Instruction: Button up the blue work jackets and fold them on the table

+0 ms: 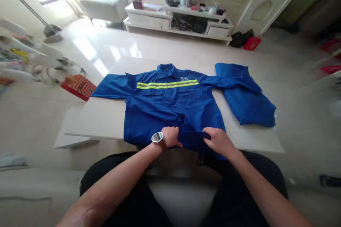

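Note:
A blue work jacket [165, 99] with a yellow-and-grey reflective stripe lies front up across the table, its collar away from me and its sleeves spread to both sides. My left hand [171, 136], below a wristwatch [157, 137], is closed on the bottom hem near the middle. To its right, my right hand [218, 141] pinches the hem of the other front panel, which is lifted a little at the near table edge. The front parts in a small gap between the hands. Under the right sleeve lies a folded blue garment [250, 108].
The white table [98, 117] stands close before my knees. A red patterned bag [80, 87] is on the floor at left. Beyond the shiny floor, a white TV cabinet [149, 21] carries assorted small items. A red container [252, 43] stands right of the cabinet.

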Demonstrator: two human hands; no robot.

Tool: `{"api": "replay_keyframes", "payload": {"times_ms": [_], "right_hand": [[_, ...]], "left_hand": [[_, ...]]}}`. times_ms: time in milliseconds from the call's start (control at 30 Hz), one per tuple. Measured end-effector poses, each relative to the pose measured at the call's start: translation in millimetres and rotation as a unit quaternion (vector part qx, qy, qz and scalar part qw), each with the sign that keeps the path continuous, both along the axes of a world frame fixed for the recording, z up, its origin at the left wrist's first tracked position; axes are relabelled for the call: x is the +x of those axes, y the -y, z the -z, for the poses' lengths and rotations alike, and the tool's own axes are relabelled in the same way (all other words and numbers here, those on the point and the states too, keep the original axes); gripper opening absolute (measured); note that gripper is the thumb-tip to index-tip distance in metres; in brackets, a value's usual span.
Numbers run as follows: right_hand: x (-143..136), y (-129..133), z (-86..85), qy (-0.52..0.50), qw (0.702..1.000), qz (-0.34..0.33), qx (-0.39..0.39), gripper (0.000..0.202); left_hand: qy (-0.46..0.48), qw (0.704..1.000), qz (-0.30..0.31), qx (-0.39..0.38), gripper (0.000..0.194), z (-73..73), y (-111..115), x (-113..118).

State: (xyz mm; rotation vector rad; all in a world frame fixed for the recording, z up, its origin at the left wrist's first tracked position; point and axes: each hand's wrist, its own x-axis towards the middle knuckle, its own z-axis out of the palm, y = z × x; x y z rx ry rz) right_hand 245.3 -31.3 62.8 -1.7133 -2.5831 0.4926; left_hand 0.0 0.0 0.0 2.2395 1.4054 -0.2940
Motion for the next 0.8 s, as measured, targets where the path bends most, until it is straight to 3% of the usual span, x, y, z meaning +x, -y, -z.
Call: {"api": "replay_keyframes", "payload": {"times_ms": [100,200,300,400,467,533,667,800], "right_hand": [[-11.5,51.3,-10.0,0.060,0.995,-0.074,-0.023,0.013],[-24.1,89.9,-10.9,0.085,0.972,-0.159,-0.154,0.019],[-31.6,99.8,-11.4,0.090,0.936,-0.183,-0.287,0.013],[-34.4,74.7,-17.8,0.053,0.955,-0.147,-0.254,0.007],[-37.3,44.7,-18.9,0.031,0.977,-0.114,-0.179,0.011],[-42.3,12.4,-11.5,0.021,0.989,-0.090,-0.112,0.020],[-55.8,-33.2,25.4,0.045,0.995,-0.056,-0.064,0.049],[-67.4,-38.6,49.0,0.106,0.987,-0.070,-0.098,0.053]], "left_hand": [[-0.005,1.000,0.029,0.011,0.050,0.5,9.4,2.6],[0.003,0.997,0.081,0.012,0.023,-1.4,13.9,1.4],[0.019,0.993,0.118,0.007,0.023,-1.0,17.9,-0.7],[-0.003,0.988,0.135,-0.069,0.036,2.5,20.2,1.0],[-0.023,0.980,0.140,-0.141,0.030,3.1,15.7,2.2],[0.000,0.980,0.118,-0.157,0.022,0.4,4.1,-0.4],[0.090,0.995,0.026,-0.033,0.016,-11.0,-30.5,-19.5],[0.089,0.992,-0.023,0.087,0.022,-18.6,-50.4,-40.4]]}}
